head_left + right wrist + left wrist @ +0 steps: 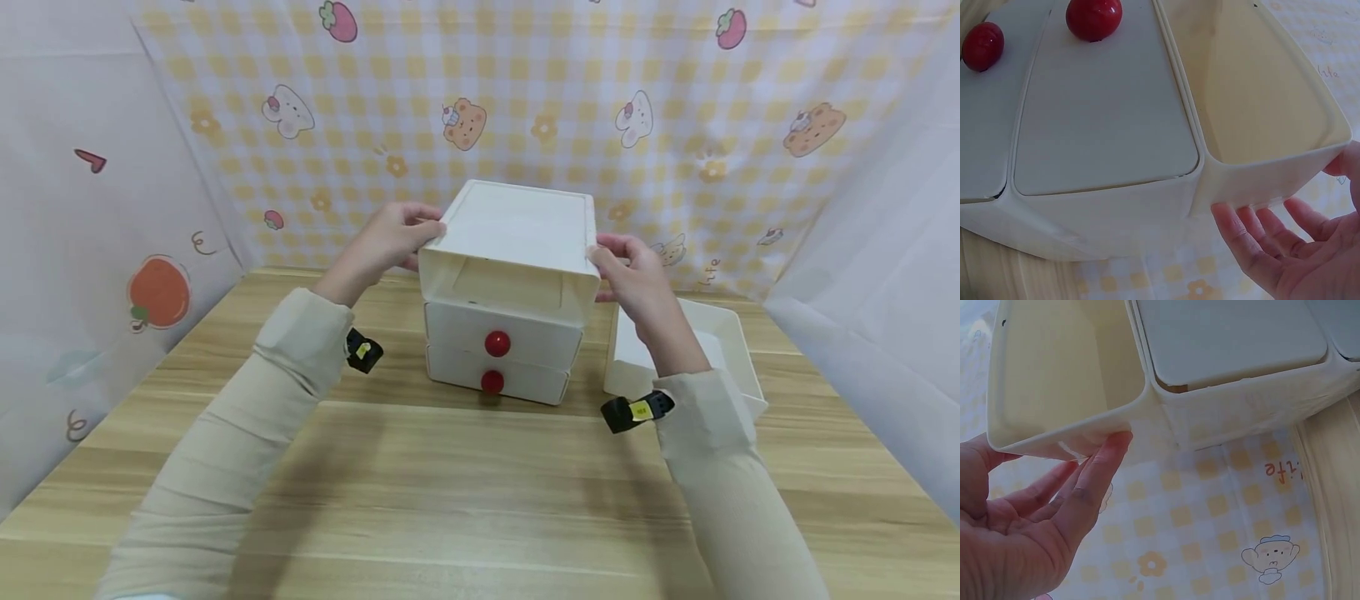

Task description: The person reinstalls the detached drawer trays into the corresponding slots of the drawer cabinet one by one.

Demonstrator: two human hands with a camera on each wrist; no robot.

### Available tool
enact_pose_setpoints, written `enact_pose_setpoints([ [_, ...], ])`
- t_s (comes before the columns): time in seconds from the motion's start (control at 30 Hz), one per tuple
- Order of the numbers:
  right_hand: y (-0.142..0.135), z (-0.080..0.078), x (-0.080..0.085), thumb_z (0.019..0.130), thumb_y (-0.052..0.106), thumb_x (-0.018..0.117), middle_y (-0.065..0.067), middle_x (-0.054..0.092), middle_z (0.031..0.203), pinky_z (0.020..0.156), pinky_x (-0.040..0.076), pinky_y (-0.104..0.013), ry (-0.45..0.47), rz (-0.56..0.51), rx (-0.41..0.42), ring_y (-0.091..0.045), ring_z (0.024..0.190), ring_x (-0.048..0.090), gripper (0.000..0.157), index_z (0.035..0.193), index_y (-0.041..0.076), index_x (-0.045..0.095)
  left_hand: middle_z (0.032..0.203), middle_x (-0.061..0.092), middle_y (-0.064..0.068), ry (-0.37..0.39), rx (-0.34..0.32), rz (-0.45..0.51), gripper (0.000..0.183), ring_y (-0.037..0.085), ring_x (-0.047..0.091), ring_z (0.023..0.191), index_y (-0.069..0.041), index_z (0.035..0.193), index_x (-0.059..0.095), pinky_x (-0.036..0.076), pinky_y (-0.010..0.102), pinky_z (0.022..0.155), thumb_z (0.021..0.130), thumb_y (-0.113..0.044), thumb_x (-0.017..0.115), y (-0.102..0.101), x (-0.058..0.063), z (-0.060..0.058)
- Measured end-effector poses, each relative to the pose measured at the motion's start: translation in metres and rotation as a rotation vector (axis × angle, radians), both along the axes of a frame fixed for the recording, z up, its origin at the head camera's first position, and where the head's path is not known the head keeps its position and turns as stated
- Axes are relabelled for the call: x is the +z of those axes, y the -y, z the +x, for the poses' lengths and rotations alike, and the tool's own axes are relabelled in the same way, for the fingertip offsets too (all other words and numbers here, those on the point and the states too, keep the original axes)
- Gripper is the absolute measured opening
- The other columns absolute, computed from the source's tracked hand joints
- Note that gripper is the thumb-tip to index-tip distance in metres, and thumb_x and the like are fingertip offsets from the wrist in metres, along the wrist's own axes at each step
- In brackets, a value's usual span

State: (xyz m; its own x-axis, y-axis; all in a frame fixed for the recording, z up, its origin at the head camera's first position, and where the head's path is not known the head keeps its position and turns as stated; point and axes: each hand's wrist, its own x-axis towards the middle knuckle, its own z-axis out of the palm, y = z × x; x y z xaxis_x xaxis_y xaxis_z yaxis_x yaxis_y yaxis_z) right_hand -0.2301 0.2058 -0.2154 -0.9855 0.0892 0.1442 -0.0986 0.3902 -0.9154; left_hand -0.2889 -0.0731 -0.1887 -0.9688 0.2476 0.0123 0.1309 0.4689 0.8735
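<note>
A white desktop drawer cabinet [525,225] stands on the table with its front toward me. Its top compartment [1054,375] is a hollow casing without a drawer. Below it are two shut drawers, each with a red round knob [1093,17]. My left hand [386,242] grips the top casing at its left side, thumb at the upper edge and fingers along the side wall. On the opposite side my right hand [633,271] holds the casing the same way. The cabinet's back is hidden.
On the table to the right lies a loose white drawer [727,333], partly hidden behind my right wrist. A checked cloth [525,83] hangs behind the wooden table [465,500], and white cloths [60,208] hang at both sides.
</note>
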Motion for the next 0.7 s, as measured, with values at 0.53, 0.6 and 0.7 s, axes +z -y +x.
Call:
enact_pose_setpoints([
  [0.53, -0.002, -0.009, 0.005, 0.095, 0.029, 0.045, -0.003, 0.047, 0.115, 0.068, 0.051, -0.018, 0.007, 0.034, 0.028, -0.012, 0.092, 0.051, 0.047, 0.134, 0.003, 0.045, 0.129, 0.046, 0.014, 0.122, 0.014, 0.129, 0.045, 0.031, 0.061, 0.102, -0.013, 0.136, 0.037, 0.058, 0.032, 0.074, 0.095, -0.023, 0.05, 0.004, 0.001, 0.01],
  [0.6, -0.003, -0.01, 0.006, 0.095, 0.029, 0.044, -0.003, 0.048, 0.115, 0.066, 0.051, -0.018, 0.011, 0.037, 0.033, -0.011, 0.091, 0.051, 0.047, 0.135, 0.003, 0.045, 0.131, 0.043, 0.014, 0.135, 0.008, 0.142, 0.047, 0.032, 0.061, 0.103, -0.014, 0.138, 0.034, 0.058, 0.032, 0.075, 0.095, -0.024, 0.051, 0.005, 0.0, 0.011],
  [0.7, -0.004, -0.014, 0.007, 0.095, 0.028, 0.044, -0.003, 0.05, 0.115, 0.066, 0.051, -0.019, 0.019, 0.023, 0.041, -0.013, 0.089, 0.053, 0.046, 0.135, 0.004, 0.045, 0.135, 0.04, 0.015, 0.152, -0.003, 0.147, 0.052, 0.033, 0.059, 0.106, -0.015, 0.141, 0.031, 0.058, 0.032, 0.077, 0.095, -0.024, 0.051, 0.006, 0.0, 0.012],
])
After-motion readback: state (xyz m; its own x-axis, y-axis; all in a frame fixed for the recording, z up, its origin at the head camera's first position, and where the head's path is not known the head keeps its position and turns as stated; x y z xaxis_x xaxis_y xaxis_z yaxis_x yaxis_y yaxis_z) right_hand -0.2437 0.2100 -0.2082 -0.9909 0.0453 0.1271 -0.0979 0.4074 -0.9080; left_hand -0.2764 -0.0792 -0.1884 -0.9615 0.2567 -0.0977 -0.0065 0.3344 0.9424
